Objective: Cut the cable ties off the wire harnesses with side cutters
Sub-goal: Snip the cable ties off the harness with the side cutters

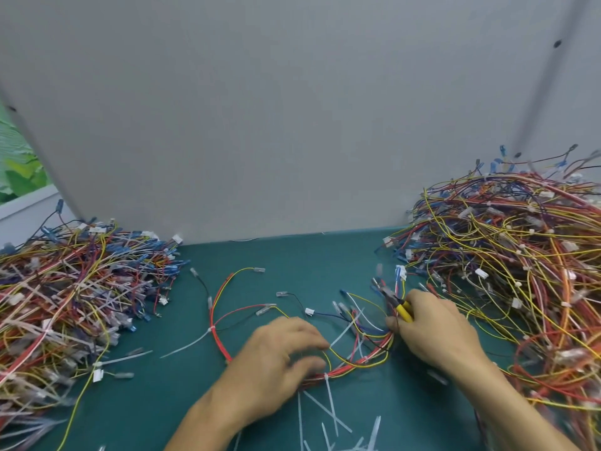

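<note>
A looped wire harness (224, 336) of red, yellow and black wires lies on the green mat between my hands, with white cable ties (327, 379) still round it. My left hand (279, 356) rests on the loop's lower part, fingers curled loosely over the wires. My right hand (432, 327) grips yellow-handled side cutters (398, 305), whose jaws point up and left just above the harness's right end.
A big pile of harnesses (520, 255) fills the right side and another pile (65, 288) the left. Cut white tie pieces (328, 415) litter the mat near the front edge. A grey partition (292, 109) closes off the back.
</note>
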